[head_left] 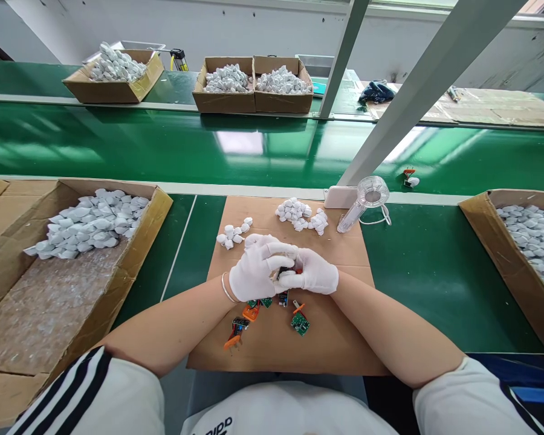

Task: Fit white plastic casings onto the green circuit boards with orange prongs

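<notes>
My left hand [260, 270] and my right hand [316, 271], both in white gloves, meet over the brown cardboard sheet [340, 344]. Their fingers are closed around a small dark electronic part [283, 273] with a bit of red, mostly hidden by the gloves. Just below the hands lie small green circuit boards with orange plug pieces, among them one board [300, 324] at the right and a plug assembly [236, 333] at the lower left. White wrapped pieces [230, 235] lie beyond my left hand, and a larger heap of them [294, 212] lies farther back.
A clear handheld fan [365, 202] stands at the sheet's back right. Open cardboard boxes of white pieces flank me, left [147, 232] and right [489, 235]. A slanting metal post [417, 78] crosses the green conveyor [140, 142], where a small plug assembly [408, 177] lies.
</notes>
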